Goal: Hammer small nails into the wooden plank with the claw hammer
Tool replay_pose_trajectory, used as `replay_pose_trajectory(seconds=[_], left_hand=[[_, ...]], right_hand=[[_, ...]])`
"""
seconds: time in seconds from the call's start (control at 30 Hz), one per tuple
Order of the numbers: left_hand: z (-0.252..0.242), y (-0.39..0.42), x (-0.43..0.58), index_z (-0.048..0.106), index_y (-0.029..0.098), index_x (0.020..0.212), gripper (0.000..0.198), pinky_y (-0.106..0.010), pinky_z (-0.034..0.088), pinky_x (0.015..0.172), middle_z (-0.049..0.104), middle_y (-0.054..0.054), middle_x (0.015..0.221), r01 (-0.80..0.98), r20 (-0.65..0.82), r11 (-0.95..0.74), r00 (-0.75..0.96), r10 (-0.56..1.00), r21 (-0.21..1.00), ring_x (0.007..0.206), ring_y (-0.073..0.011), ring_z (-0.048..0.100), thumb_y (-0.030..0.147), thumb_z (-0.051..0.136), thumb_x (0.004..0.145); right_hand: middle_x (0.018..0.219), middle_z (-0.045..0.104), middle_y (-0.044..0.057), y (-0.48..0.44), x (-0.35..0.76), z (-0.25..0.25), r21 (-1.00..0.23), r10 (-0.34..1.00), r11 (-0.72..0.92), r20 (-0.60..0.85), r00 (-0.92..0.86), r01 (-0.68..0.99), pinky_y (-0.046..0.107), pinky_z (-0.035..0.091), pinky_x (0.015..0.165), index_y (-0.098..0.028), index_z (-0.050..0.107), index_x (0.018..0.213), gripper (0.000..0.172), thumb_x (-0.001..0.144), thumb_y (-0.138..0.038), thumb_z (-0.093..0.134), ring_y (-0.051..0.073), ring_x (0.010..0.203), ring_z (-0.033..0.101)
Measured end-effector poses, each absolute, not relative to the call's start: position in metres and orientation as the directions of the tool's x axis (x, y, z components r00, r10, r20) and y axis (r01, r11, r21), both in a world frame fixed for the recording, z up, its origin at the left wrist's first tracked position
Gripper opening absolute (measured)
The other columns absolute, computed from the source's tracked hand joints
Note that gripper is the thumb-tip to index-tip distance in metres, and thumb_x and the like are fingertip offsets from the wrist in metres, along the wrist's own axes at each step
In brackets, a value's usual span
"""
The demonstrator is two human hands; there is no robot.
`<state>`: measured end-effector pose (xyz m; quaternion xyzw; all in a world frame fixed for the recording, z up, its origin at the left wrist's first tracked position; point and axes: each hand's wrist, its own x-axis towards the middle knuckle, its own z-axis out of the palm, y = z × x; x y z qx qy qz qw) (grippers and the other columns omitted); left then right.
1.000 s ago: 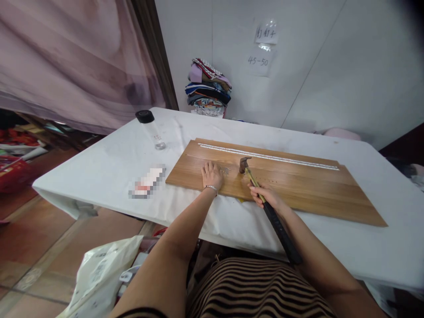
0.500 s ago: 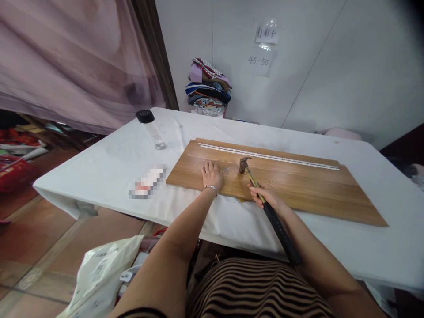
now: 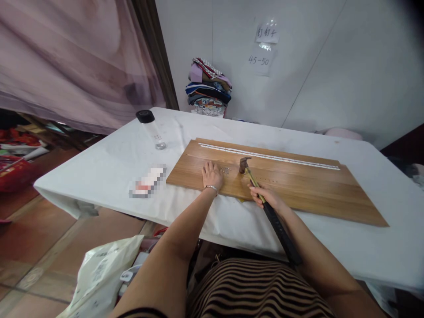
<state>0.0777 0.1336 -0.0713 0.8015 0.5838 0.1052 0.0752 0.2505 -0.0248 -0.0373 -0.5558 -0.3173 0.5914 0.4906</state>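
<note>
My left hand (image 3: 212, 175) lies flat on the left part of a brown wooden board (image 3: 318, 190), fingers stretched out. Just right of its fingers is a small pile of nails (image 3: 226, 170). My right hand (image 3: 265, 195) is wrapped round the shaft of a claw hammer (image 3: 252, 177), whose black grip slants back toward my body. The hammer's head is low over the board, right of the nails; whether it touches the wood I cannot tell. A row of small dark dots (image 3: 270, 181) runs along the board to the right of the hammer.
Two white strips (image 3: 268, 156) run along the board's far side. A clear bottle with a black lid (image 3: 152, 129) and a blurred-out flat item (image 3: 147, 182) are on the white-covered table (image 3: 99, 163). Folded clothes (image 3: 208, 88) are stacked by the wall. A plastic bag (image 3: 102, 274) sits below, left.
</note>
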Motion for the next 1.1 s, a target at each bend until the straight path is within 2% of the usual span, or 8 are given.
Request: replay_pose_trajectory(seconds=[0.27, 0.47, 0.67, 1.1], left_hand=[[-0.0714, 0.1339, 0.0779, 0.063, 0.008, 0.149, 0.053, -0.053, 0.031, 0.131, 0.05, -0.019, 0.168, 0.922, 0.068, -0.305, 0.298, 0.952, 0.239, 0.159, -0.0352, 0.04, 0.029, 0.038, 0.107], [-0.0725, 0.1344, 0.0775, 0.067, 0.014, 0.144, 0.049, -0.054, 0.033, 0.129, 0.053, -0.018, 0.165, 0.92, 0.093, -0.313, 0.299, 0.95, 0.236, 0.157, -0.0343, 0.044, 0.028, 0.04, 0.106], [-0.0741, 0.1352, 0.0773, 0.066, 0.011, 0.145, 0.05, -0.052, 0.033, 0.13, 0.052, -0.019, 0.166, 0.921, 0.094, -0.314, 0.301, 0.949, 0.228, 0.157, -0.0338, 0.043, 0.029, 0.04, 0.106], [-0.0746, 0.1351, 0.0774, 0.065, 0.012, 0.145, 0.05, -0.052, 0.032, 0.13, 0.052, -0.018, 0.166, 0.922, 0.088, -0.312, 0.3, 0.95, 0.23, 0.158, -0.0339, 0.042, 0.028, 0.038, 0.106]], right_hand=[[0.06, 0.051, -0.011, -0.024, 0.2528, -0.0411, -0.921, 0.936, -0.315, -0.342, 0.088, -0.229, 0.021, 0.031, 0.033, -0.022, 0.061, 0.101, 0.047, 0.068, -0.044, 0.086, 0.006, 0.038, 0.039], [0.06, 0.05, -0.011, -0.0245, 0.2518, -0.0403, -0.922, 0.936, -0.31, -0.339, 0.094, -0.231, 0.021, 0.029, 0.033, -0.022, 0.06, 0.1, 0.048, 0.067, -0.045, 0.086, 0.006, 0.039, 0.038], [0.062, 0.051, -0.011, -0.0244, 0.2537, -0.0396, -0.918, 0.935, -0.316, -0.344, 0.083, -0.239, 0.02, 0.03, 0.034, -0.023, 0.06, 0.101, 0.043, 0.071, -0.043, 0.084, 0.006, 0.039, 0.039], [0.061, 0.05, -0.011, -0.0243, 0.2532, -0.038, -0.919, 0.932, -0.324, -0.351, 0.092, -0.223, 0.02, 0.03, 0.034, -0.023, 0.06, 0.1, 0.046, 0.068, -0.045, 0.084, 0.006, 0.04, 0.038]])
